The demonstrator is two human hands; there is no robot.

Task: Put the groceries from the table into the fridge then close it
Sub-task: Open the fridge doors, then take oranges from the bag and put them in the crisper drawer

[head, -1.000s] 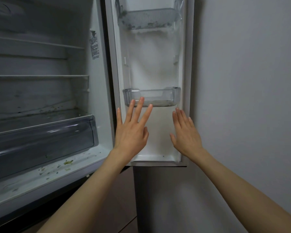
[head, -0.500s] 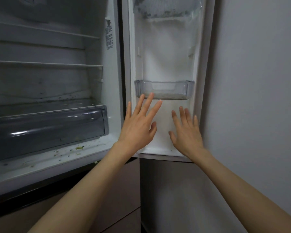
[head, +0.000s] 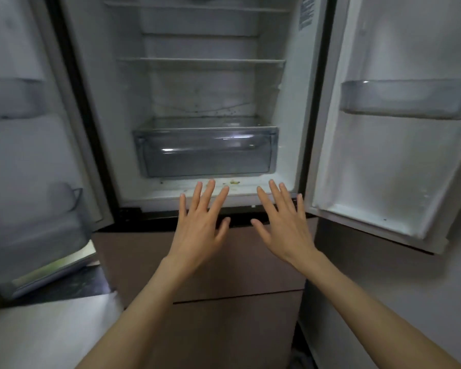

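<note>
Fridge (head: 202, 97), both doors swung wide. Clear drawer (head: 206, 151) at the bottom of the compartment: nothing visible inside. Right door bin (head: 405, 99): contents not discernible. Left door bin (head: 14, 98): blurred, cut off by the frame edge. Left hand (head: 200, 222) and right hand (head: 284, 222): fingers spread, released, holding nothing, before the fridge's lower edge. Groceries: out of view.

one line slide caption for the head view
Both empty hands, left and right, spread before the open fridge.
</note>
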